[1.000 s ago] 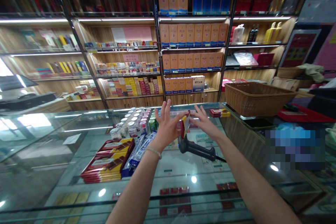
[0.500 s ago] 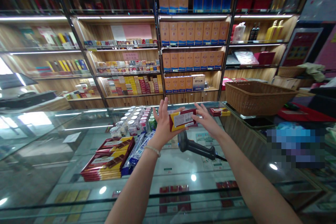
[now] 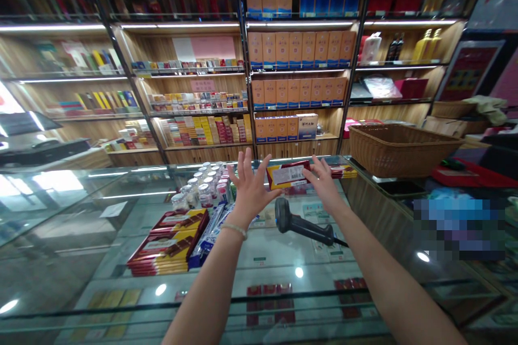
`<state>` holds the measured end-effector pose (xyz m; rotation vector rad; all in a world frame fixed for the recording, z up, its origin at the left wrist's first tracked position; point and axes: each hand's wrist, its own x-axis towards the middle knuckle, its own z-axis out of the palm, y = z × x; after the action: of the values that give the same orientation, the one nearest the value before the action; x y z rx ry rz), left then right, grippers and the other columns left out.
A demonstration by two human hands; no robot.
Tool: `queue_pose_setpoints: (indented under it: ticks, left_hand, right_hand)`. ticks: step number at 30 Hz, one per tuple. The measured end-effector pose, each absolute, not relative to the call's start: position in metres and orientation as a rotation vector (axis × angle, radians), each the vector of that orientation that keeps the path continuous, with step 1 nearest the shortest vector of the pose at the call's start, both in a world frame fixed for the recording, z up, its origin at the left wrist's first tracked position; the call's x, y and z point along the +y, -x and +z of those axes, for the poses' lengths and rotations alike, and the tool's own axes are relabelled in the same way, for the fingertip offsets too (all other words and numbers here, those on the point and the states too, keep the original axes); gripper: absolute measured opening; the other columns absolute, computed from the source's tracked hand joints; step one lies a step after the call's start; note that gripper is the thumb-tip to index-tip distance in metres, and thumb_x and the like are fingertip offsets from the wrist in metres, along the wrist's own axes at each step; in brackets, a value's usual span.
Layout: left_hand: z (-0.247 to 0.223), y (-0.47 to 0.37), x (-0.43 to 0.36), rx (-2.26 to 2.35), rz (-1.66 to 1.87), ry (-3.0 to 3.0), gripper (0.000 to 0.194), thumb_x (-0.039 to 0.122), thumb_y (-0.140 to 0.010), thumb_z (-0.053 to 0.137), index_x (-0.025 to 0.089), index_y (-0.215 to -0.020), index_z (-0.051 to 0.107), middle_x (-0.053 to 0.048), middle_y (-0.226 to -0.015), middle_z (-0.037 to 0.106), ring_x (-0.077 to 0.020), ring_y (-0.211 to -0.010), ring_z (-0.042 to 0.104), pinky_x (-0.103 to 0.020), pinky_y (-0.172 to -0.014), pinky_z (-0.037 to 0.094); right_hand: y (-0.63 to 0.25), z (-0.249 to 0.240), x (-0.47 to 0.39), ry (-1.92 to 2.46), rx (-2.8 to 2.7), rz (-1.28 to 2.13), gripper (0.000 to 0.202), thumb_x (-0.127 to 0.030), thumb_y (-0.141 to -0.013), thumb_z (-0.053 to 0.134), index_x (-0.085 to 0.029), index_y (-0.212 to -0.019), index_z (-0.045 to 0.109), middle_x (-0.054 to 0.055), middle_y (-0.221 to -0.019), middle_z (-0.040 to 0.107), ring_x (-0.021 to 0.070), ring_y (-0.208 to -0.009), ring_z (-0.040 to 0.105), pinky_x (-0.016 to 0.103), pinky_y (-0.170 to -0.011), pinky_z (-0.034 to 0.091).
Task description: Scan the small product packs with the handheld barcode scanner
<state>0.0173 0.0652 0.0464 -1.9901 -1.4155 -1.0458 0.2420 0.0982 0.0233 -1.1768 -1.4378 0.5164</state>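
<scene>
While the right hand [image 3: 327, 187] pinches the wrapped bar [image 3: 286, 174], its long axis runs sideways; left hand [image 3: 251, 192] splayed.

The fine print on the pale label of the red-and-yellow flat wrapped bar [image 3: 280, 175] is too small to read, and fingers of the right hand [image 3: 326, 186] partly cover its right end. Whether the left hand [image 3: 251, 191] touches it cannot be told. The right forearm [image 3: 388, 269] hides where the thin black cable [image 3: 340, 242] leads. The left forearm [image 3: 208, 291] is cut off at the near edge. Coarse pixels mask a bluish thing [image 3: 457, 223] at right; dark upright packages [image 3: 48, 0] at far left are blurred.
</scene>
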Motion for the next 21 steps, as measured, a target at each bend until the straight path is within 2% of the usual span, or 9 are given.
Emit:
queue_pose_setpoints:
  ticks: [7,13,17,21]
  left_hand:
    - [0.049,-0.021,0.061,-1.365,-0.949,2.019,0.095,0.057,-0.065,0.092,0.033,-0.149,0.055,-0.018,-0.175,0.019,-0.0454,-0.161,0.011,-0.072,-0.125,-0.009]
    - [0.047,-0.024,0.061,-1.300,-0.899,2.029,0.086,0.058,-0.069,0.089,0.030,-0.144,0.057,-0.019,-0.173,0.024,-0.0429,-0.162,0.015,-0.072,-0.125,-0.009]
    - [0.047,-0.024,0.061,-1.282,-0.849,2.013,0.079,0.051,-0.073,0.088,0.027,-0.142,0.057,-0.020,-0.173,0.023,-0.0400,-0.162,0.016,-0.072,-0.125,-0.010]
    - [0.049,-0.021,0.058,-1.257,-0.800,2.028,0.079,0.046,-0.075,0.087,0.025,-0.144,0.055,-0.020,-0.173,0.022,-0.0376,-0.162,0.016,-0.070,-0.125,-0.013]
  right_hand:
    - [-0.237,0.019,0.098,1.202,-1.443,0.466,0.039,-0.063,-0.091,0.053,-0.027,-0.091,0.068,0.005,-0.166,0.043,0.0295,-0.160,0.018,0.062,-0.128,0.013]
    - [-0.232,0.015,0.099,1.216,-1.455,0.449,0.039,-0.062,-0.092,0.053,-0.027,-0.094,0.069,0.005,-0.166,0.043,0.0286,-0.159,0.020,0.060,-0.128,0.015]
    - [-0.231,0.016,0.097,1.222,-1.453,0.465,0.037,-0.061,-0.091,0.055,-0.027,-0.095,0.071,0.006,-0.166,0.043,0.0286,-0.159,0.021,0.060,-0.128,0.015]
    - [-0.231,0.021,0.094,1.283,-1.493,0.378,0.035,-0.060,-0.091,0.057,-0.029,-0.094,0.071,0.004,-0.164,0.046,0.0302,-0.158,0.024,0.065,-0.125,0.013]
